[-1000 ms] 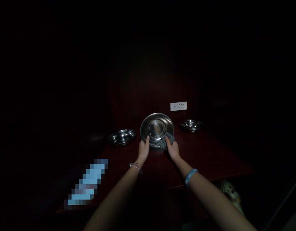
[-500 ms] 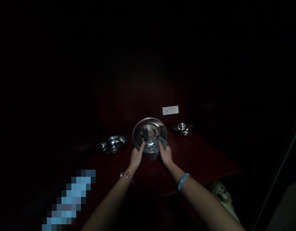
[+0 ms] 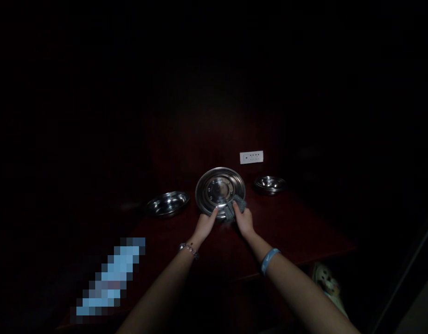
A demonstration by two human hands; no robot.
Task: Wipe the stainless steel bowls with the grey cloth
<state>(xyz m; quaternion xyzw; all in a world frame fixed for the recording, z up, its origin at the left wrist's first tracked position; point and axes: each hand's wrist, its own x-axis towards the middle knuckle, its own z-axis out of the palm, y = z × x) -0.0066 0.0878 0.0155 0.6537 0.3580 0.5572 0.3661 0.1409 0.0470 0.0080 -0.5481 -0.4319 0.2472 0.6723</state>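
A round, shiny steel plate [image 3: 219,188] is tilted up to face me above the dark red table. My left hand [image 3: 206,225] grips its lower left rim, thumb on the face and the other fingers hidden behind. At the lower right rim, my right hand [image 3: 245,221] is closed on a grey cloth [image 3: 239,204], its thumb pressing the cloth against the plate.
Left of the plate lies a shallow steel dish [image 3: 168,204]; to the right stand steel bowls or plates [image 3: 270,185], apparently stacked. A white socket panel [image 3: 251,157] is on the back wall. A pixelated blue patch [image 3: 112,278] covers something front left. Surroundings are very dark.
The whole scene has shifted slightly right and up in view. My left thumb sits a little lower and nearer the cloth on the plate; both hands keep their hold.
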